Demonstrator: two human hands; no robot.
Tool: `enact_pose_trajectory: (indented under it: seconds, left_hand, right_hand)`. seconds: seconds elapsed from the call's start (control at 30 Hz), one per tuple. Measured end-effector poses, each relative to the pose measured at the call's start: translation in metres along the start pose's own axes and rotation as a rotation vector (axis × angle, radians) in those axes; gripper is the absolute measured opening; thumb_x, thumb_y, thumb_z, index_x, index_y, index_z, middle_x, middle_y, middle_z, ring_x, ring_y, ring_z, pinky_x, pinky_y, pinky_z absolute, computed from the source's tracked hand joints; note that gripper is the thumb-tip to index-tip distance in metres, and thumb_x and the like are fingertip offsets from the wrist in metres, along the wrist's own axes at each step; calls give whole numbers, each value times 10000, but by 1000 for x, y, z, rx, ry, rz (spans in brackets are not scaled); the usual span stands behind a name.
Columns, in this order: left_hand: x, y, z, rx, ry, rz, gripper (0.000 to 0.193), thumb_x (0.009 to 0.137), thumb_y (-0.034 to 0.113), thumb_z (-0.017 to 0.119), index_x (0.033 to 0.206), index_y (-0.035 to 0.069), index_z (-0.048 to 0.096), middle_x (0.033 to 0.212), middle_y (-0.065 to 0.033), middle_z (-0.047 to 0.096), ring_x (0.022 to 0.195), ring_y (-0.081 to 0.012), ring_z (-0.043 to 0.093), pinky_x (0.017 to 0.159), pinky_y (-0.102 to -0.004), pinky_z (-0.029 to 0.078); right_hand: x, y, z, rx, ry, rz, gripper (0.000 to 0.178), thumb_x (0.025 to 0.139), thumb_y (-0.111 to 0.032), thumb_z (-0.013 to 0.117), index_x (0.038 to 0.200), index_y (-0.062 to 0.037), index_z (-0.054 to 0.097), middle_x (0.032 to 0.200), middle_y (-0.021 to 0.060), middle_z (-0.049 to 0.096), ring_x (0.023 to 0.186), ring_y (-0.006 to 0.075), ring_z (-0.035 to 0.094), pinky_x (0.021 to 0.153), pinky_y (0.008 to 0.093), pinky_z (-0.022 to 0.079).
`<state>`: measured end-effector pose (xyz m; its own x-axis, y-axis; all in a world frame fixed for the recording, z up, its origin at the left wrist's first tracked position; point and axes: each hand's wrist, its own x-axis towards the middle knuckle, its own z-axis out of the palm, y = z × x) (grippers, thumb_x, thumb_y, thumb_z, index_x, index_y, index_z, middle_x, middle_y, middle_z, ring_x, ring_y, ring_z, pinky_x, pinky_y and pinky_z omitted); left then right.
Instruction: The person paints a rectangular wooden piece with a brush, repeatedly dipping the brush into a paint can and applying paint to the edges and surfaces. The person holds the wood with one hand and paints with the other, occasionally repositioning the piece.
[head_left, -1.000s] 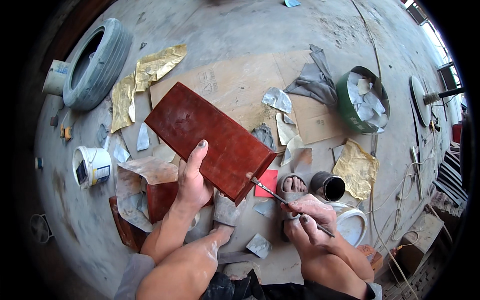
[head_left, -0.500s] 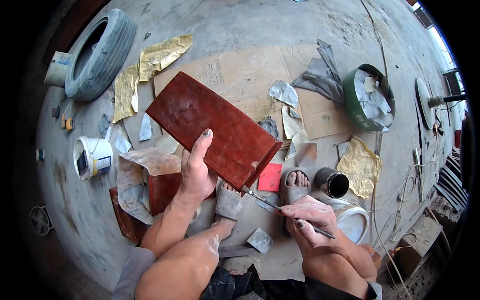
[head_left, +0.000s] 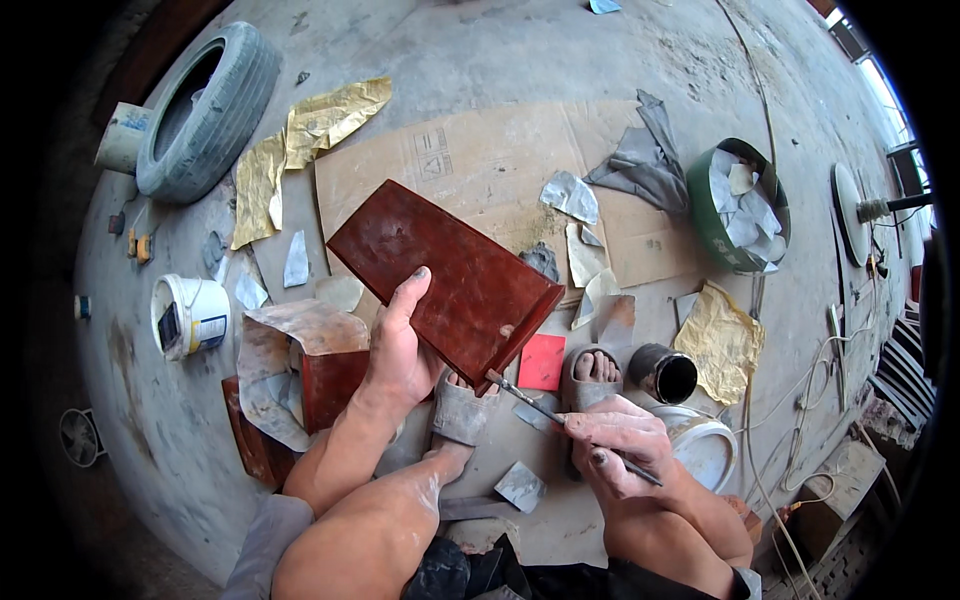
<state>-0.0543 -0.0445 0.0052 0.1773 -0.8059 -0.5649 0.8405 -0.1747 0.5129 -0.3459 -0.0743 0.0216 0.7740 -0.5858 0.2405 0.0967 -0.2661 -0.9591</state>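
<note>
My left hand [head_left: 400, 345] grips a dark red wooden box-like piece [head_left: 445, 280] by its near long side, thumb on the broad face. The piece is held up at a slant above my feet. Between the fingers of my right hand [head_left: 622, 440] is a thin paintbrush [head_left: 540, 408]. Its tip touches the lower near corner of the red piece. A dark, open-mouthed pot [head_left: 668, 374] lies just past my right hand, next to a white lidded bucket [head_left: 704, 452]. What the piece's underside looks like is hidden.
Behind the red piece lies flattened cardboard [head_left: 480, 150] with sandpaper scraps and a grey cloth [head_left: 640, 160]. A green tub [head_left: 735, 215] of scraps stands far right, a tyre [head_left: 208, 115] far left. Another red piece [head_left: 333, 385] and a white bucket [head_left: 190, 315] sit left. Cables [head_left: 800, 400] run along the right.
My left hand has tipped the red piece, so its broad face looks shorter and its far end lower. The brush tip stays at the near corner.
</note>
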Motion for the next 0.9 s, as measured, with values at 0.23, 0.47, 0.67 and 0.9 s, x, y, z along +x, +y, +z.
enact_pose_trajectory:
  seconds: [0.23, 0.47, 0.67, 0.9]
  left_hand:
    - [1, -4, 5, -13, 20, -25, 449, 1019, 319, 493, 1326, -4, 547, 1273, -154, 663, 1141, -301, 661, 981, -473, 541]
    - [0, -5, -1, -42, -9, -59, 426, 1013, 292, 516, 1320, -3, 542, 1262, -147, 663, 1135, -273, 664, 1005, -427, 529]
    - [0, -6, 2, -55, -27, -88, 433, 1011, 295, 516, 1322, -4, 541, 1272, -149, 658, 1137, -273, 663, 1004, -424, 529]
    - [1, -6, 4, -73, -40, -126, 444, 1017, 307, 505, 1331, -6, 528, 1281, -151, 655, 1135, -279, 665, 997, -426, 535]
  right_hand:
    - [-4, 6, -2, -56, 110, 21, 330, 935, -21, 557, 1247, 32, 651, 1176, 186, 711, 951, 297, 676, 875, 383, 532]
    - [-9, 19, -2, -110, 235, 29, 344, 987, -81, 515, 1298, 25, 619, 1148, 201, 710, 914, 256, 655, 802, 349, 527]
    - [-12, 22, -3, -143, 341, 56, 348, 1031, -138, 499, 1322, 22, 602, 1155, 210, 707, 900, 231, 646, 755, 324, 527]
    - [-13, 21, -1, -123, 275, -6, 347, 1022, -137, 505, 1314, 20, 608, 1152, 211, 705, 892, 234, 642, 742, 329, 530]
